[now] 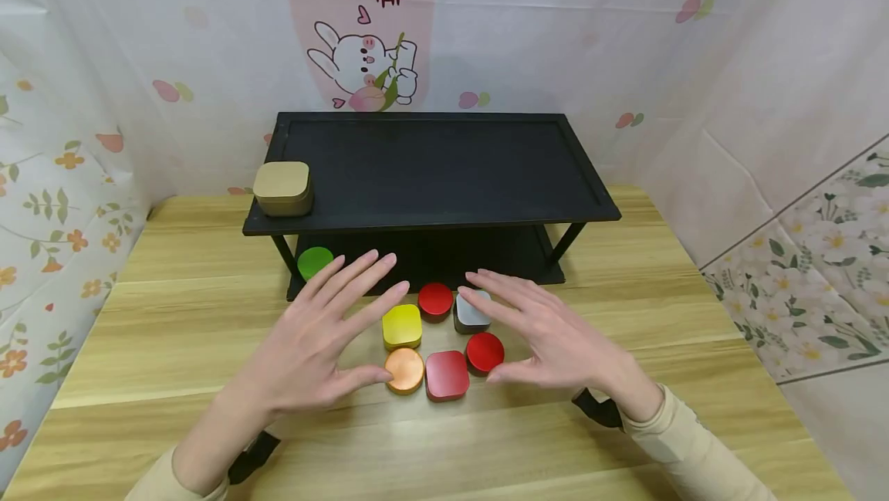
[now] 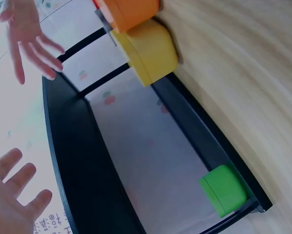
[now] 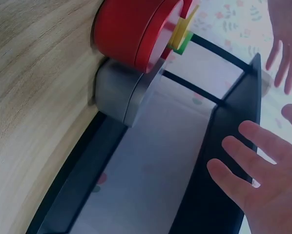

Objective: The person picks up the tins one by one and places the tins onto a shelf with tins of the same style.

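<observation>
Left of centre in the frame, a gold tin [image 1: 283,188] sits on the rack [image 1: 430,169]'s upper shelf, a green tin [image 1: 316,262] below. The left hand [image 1: 325,343] hovers, fingers spread wide, holding nothing. Around lower centre are a yellow tin [image 1: 401,325], an orange tin [image 1: 404,370], a round red tin [image 1: 435,300], a square red tin [image 1: 447,374], a silver tin [image 1: 473,314] and a second round red tin [image 1: 485,352]. The right hand [image 1: 545,331], likewise spread, holds nothing. Pinching one tin by its sides, clear of neighbours, should handle best. Count: eight tins, six clustered; one rack; two hands.
</observation>
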The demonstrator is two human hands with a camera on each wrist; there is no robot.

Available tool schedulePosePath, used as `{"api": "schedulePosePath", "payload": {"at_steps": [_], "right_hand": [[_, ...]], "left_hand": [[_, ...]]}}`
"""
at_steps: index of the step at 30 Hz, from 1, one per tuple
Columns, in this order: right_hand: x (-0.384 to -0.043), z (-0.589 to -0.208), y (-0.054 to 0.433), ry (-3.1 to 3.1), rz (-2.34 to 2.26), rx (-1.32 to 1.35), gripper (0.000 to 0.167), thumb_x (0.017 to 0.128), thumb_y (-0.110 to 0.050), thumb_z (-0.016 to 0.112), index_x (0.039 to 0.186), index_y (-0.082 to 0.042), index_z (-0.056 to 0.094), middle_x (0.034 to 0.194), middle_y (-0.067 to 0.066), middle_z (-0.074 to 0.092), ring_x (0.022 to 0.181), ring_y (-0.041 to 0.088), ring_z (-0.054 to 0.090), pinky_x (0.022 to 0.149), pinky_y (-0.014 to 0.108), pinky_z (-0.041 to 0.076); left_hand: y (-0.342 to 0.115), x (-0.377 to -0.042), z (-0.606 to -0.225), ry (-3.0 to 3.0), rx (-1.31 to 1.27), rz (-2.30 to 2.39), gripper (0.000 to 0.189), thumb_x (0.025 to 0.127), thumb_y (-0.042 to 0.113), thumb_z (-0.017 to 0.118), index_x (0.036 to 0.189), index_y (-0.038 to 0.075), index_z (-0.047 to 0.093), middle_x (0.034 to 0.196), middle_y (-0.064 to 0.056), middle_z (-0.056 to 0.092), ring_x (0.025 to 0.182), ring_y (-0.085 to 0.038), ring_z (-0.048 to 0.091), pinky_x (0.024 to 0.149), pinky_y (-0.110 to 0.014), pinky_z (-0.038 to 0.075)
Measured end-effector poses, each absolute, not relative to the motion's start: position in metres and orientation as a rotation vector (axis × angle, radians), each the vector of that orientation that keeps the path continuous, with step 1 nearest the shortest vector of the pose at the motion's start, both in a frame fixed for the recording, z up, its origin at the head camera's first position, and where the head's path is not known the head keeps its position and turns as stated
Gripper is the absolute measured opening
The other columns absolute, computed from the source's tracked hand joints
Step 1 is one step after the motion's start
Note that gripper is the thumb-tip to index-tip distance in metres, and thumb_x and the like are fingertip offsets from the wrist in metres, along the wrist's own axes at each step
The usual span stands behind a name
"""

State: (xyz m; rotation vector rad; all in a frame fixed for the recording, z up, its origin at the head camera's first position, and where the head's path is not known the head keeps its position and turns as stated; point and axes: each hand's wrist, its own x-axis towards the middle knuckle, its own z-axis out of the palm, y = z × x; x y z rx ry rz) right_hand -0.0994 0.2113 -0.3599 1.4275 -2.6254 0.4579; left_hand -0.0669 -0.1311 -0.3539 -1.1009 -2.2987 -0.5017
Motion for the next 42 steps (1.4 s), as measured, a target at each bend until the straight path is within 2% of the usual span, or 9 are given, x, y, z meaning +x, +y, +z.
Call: {"api": "schedulePosePath", "payload": {"at_steps": [5,14,21,27,38,42], "right_hand": [[-0.1,-0.361,0.213,-2.619,0.477,1.403,0.103,0.08,-0.06,0.08,0.163,-0.023,0.032,0.169,0.001,0.033,0.153,0.024,0.037,0.118,0.052,0.044],[-0.104,-0.362,0.214,-2.661,0.547,1.36,0.103,0.077,-0.048,0.087,0.163,-0.026,0.033,0.167,0.0,0.037,0.151,0.021,0.039,0.116,0.05,0.046],[-0.106,-0.365,0.216,-2.707,0.589,1.316,0.096,0.082,-0.044,0.085,0.162,-0.03,0.033,0.165,-0.004,0.038,0.149,0.017,0.041,0.115,0.046,0.049],[-0.109,-0.368,0.217,-2.717,0.615,1.289,0.092,0.084,-0.042,0.084,0.161,-0.031,0.035,0.163,-0.004,0.042,0.147,0.015,0.043,0.113,0.044,0.051],[-0.113,-0.373,0.218,-2.745,0.637,1.25,0.084,0.089,-0.047,0.077,0.161,-0.033,0.035,0.162,-0.007,0.043,0.146,0.015,0.045,0.112,0.045,0.051],[-0.114,-0.374,0.219,-2.751,0.642,1.24,0.081,0.091,-0.045,0.076,0.16,-0.031,0.037,0.161,-0.005,0.045,0.145,0.016,0.046,0.111,0.045,0.052]], "left_hand": [[-0.131,-0.068,-0.349,-2.274,-1.075,-0.522,0.079,0.101,0.073,0.033,0.155,0.018,0.049,0.165,-0.01,0.04,0.153,-0.03,0.036,0.132,-0.045,0.022],[-0.133,-0.068,-0.341,-2.209,-1.019,-0.592,0.076,0.101,0.071,0.038,0.15,0.015,0.054,0.16,-0.012,0.047,0.151,-0.031,0.04,0.132,-0.043,0.022],[-0.135,-0.069,-0.336,-2.155,-0.964,-0.645,0.074,0.102,0.067,0.041,0.147,0.011,0.057,0.155,-0.015,0.052,0.142,-0.038,0.047,0.13,-0.044,0.025],[-0.138,-0.067,-0.334,-2.147,-0.91,-0.682,0.072,0.102,0.065,0.044,0.147,0.011,0.058,0.152,-0.015,0.054,0.142,-0.036,0.047,0.131,-0.042,0.025],[-0.147,-0.069,-0.333,-2.038,-0.8,-0.788,0.069,0.103,0.059,0.049,0.14,0.002,0.062,0.144,-0.02,0.06,0.137,-0.037,0.052,0.127,-0.043,0.033],[-0.15,-0.071,-0.335,-2.048,-0.757,-0.807,0.069,0.103,0.059,0.048,0.14,0.002,0.062,0.144,-0.02,0.06,0.138,-0.036,0.051,0.128,-0.039,0.032]]}}
